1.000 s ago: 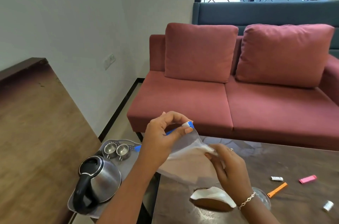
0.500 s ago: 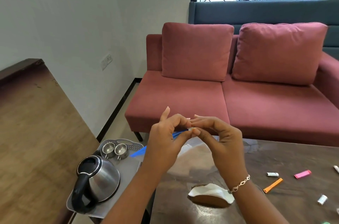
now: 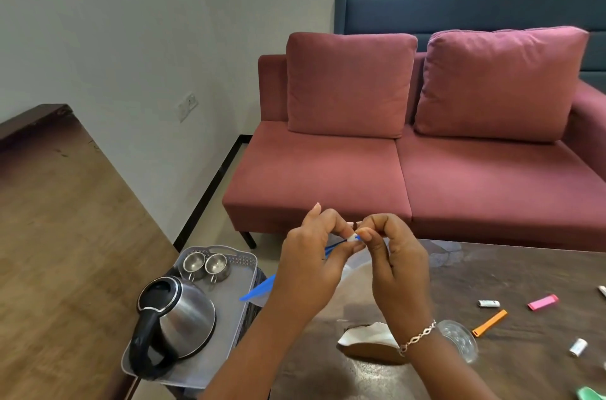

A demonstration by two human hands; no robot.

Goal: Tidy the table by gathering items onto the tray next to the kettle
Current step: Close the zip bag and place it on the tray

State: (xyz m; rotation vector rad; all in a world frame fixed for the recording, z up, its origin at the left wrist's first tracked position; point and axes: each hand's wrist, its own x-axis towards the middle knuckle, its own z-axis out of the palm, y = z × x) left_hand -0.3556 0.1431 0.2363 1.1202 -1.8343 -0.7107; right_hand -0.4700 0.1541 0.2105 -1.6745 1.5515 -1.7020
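Both my hands are raised in front of me over the near-left corner of the table [image 3: 511, 271], wrists bent, fingertips meeting. My left hand [image 3: 311, 263] pinches the blue zip edge of the clear bag [image 3: 348, 265] between thumb and curled forefinger, with one finger sticking up. My right hand [image 3: 398, 265] has its fingers curled and its thumb and forefinger nip the small white slider [image 3: 352, 238] on the same edge. It wears a bracelet [image 3: 418, 335] at the wrist. The bag hangs slack between and behind the hands, and its blue strip [image 3: 259, 290] trails left over the tray's right edge.

The grey tray [image 3: 234, 288] sits left of the table. On it the kettle [image 3: 178, 317] stands near and two steel cups [image 3: 206, 265] stand side by side at the far end.

On the table, near my right forearm, are a brown-and-white shell-like piece [image 3: 364, 339] and a clear glass dish [image 3: 460, 340]. Further right, apart from each other, lie a small white tube [image 3: 488, 303], an orange clip [image 3: 489, 323], a pink piece [image 3: 542, 302] and a white cylinder [image 3: 577, 347].

A red sofa [image 3: 393, 176] is beyond the table.
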